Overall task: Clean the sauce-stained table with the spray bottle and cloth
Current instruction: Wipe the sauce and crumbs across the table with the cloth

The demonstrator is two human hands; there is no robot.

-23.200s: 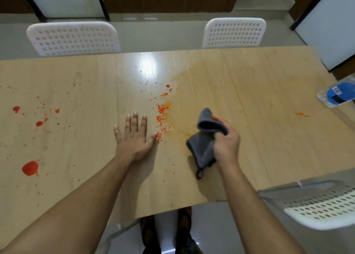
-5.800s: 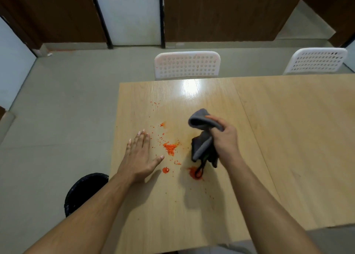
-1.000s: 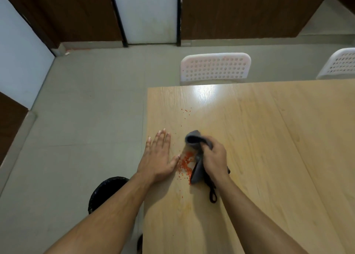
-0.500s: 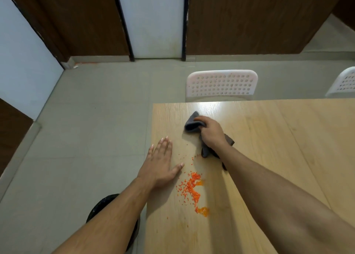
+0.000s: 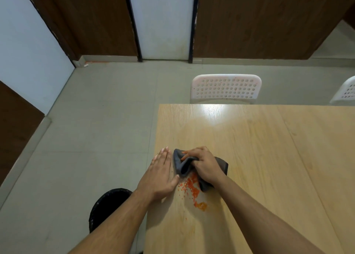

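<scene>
Near the table's [image 5: 249, 148] left edge, the right hand [image 5: 206, 165] gripped a bunched grey cloth [image 5: 182, 164], fingers curled round it, pressing it down at the head of the orange sauce crumbs [image 5: 192, 187]. The left hand [image 5: 162, 174] lay flat, fingers straight, holding nothing, just beside the cloth, its thumb touching the crumb patch. A wetter orange smear [image 5: 200, 205] sat nearer the person.

Judgement: the step was gathering crumbs into one pile. Done well, the cloth would stay low and flat, drawn in a steady stroke, with the flat hand as a wall so nothing scattered.

The table edge ran right under the left hand; a black bin [image 5: 107, 207] stood on the floor below, handy for sweeping into. Bare tabletop lay to the right. No spray bottle in view. A white chair [image 5: 225, 88] stood at the far side.
</scene>
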